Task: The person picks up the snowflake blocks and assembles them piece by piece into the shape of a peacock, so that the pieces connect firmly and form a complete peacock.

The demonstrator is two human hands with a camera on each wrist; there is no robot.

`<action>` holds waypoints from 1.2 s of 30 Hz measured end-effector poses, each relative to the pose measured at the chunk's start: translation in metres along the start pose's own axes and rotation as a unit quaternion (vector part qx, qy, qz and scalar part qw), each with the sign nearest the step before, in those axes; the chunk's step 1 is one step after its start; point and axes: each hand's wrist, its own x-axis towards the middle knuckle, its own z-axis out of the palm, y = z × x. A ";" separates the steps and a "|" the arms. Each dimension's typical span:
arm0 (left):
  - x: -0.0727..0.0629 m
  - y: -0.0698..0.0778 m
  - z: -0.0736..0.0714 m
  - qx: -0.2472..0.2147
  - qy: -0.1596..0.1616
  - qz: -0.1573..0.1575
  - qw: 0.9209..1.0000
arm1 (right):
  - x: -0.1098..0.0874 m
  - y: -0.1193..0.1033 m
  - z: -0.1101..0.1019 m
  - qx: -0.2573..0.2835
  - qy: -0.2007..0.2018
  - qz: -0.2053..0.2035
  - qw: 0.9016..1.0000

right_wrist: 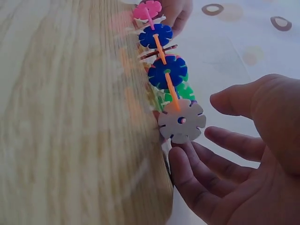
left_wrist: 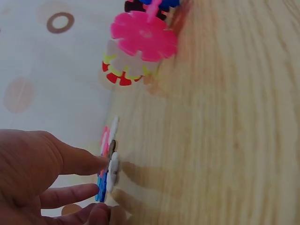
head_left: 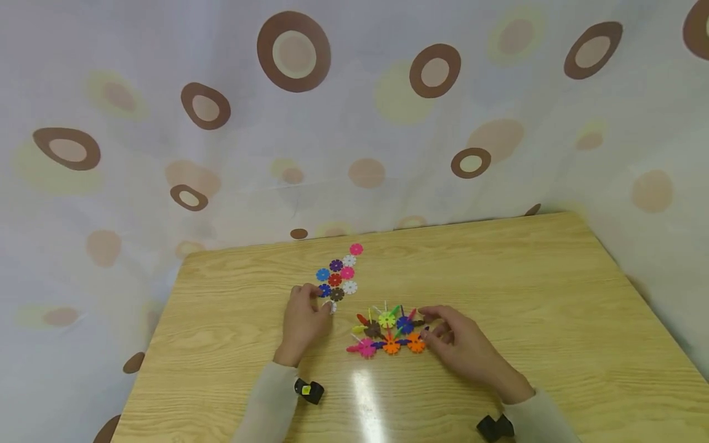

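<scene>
Beside the small group of loose notched plastic discs is my left hand (head_left: 303,317), its thumb tip at the edge of a white disc (head_left: 333,307) and its fingers by a blue disc (head_left: 324,290). In the left wrist view the thumb and fingers are apart, with the white disc (left_wrist: 112,171) just past the thumb tip. My right hand (head_left: 462,344) is at the right end of a construction of interlocked colourful discs (head_left: 391,344). Seen from the right wrist, its fingertips reach the lower edge of a greyish-white end disc (right_wrist: 182,123), while the thumb stays off it.
Loose discs lie flat in slanting rows toward the back of the wooden table (head_left: 526,283), a pink disc (head_left: 356,249) being farthest. A patterned cloth (head_left: 365,203) hangs behind the table. Black wrist devices sit on both sleeves.
</scene>
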 end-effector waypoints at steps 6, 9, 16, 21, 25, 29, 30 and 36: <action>0.002 -0.017 0.010 0.024 0.027 0.026 0.999 | 0.008 0.000 -0.008 -0.022 0.022 -0.025 0.999; 0.001 -0.006 0.005 0.017 0.020 0.010 1.000 | 0.023 -0.006 -0.018 -0.021 0.027 -0.041 0.999; -0.002 -0.001 0.003 0.035 0.009 -0.006 0.999 | 0.070 -0.022 -0.028 -0.014 -0.012 -0.051 0.999; -0.005 -0.002 0.003 0.027 0.011 0.001 1.000 | 0.105 -0.029 -0.019 -0.018 -0.058 -0.043 0.997; -0.007 -0.003 0.004 0.021 0.017 0.010 1.000 | 0.129 -0.040 -0.006 -0.036 -0.097 -0.043 0.994; -0.006 -0.008 0.004 0.001 0.023 -0.007 1.000 | 0.151 -0.054 0.014 -0.085 -0.143 -0.037 0.985; -0.004 -0.011 0.005 -0.005 0.023 -0.015 1.000 | 0.155 -0.057 0.020 -0.104 -0.155 -0.034 0.982; -0.006 -0.004 0.001 -0.017 -0.004 -0.022 1.000 | 0.169 -0.074 0.047 -0.207 -0.206 0.013 0.956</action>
